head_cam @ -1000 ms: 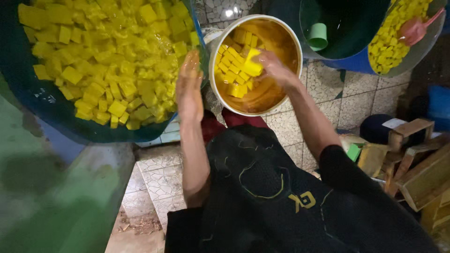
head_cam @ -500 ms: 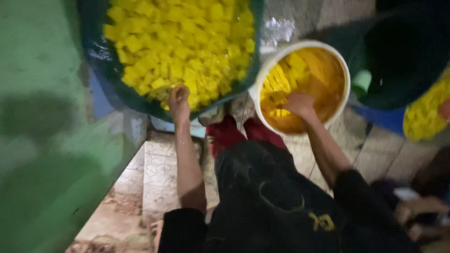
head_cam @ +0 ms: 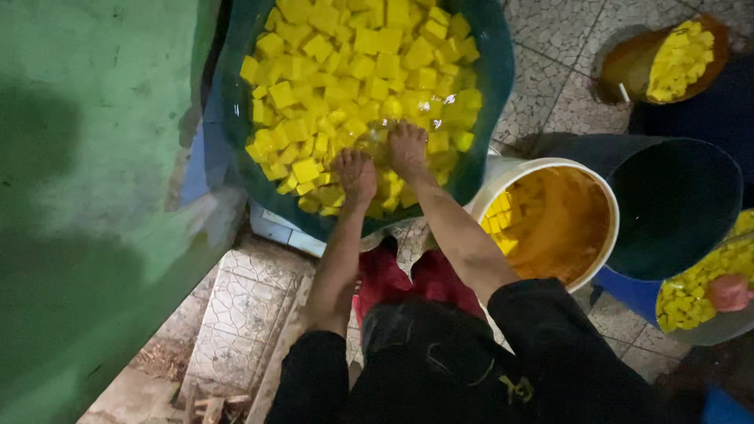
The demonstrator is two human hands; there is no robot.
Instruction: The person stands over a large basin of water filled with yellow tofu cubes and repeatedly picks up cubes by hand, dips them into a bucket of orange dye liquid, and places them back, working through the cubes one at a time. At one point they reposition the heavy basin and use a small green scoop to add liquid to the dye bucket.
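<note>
Both hands reach into a big dark green tub (head_cam: 236, 149) full of yellow cubes (head_cam: 338, 71) floating in water. My left hand (head_cam: 355, 174) lies palm down on the cubes near the tub's front rim. My right hand (head_cam: 407, 148) sits just beside it, fingers dipped into the wet cubes; whether it holds any cube is hidden. A white bucket (head_cam: 605, 216) with orange liquid and a few yellow cubes (head_cam: 503, 216) stands to the right of my right forearm.
A green wall (head_cam: 86, 204) fills the left side. A dark empty tub (head_cam: 675, 196) stands right of the bucket. Another tub of yellow cubes (head_cam: 695, 294) with a pink scoop (head_cam: 729, 292) lies at lower right, a brown bowl of cubes (head_cam: 667, 59) at upper right. Tiled floor (head_cam: 243, 298) below.
My right hand has left the white bucket and moved left into the green tub. My left hand has gone from the tub's rim onto the cubes. The view swung right.
</note>
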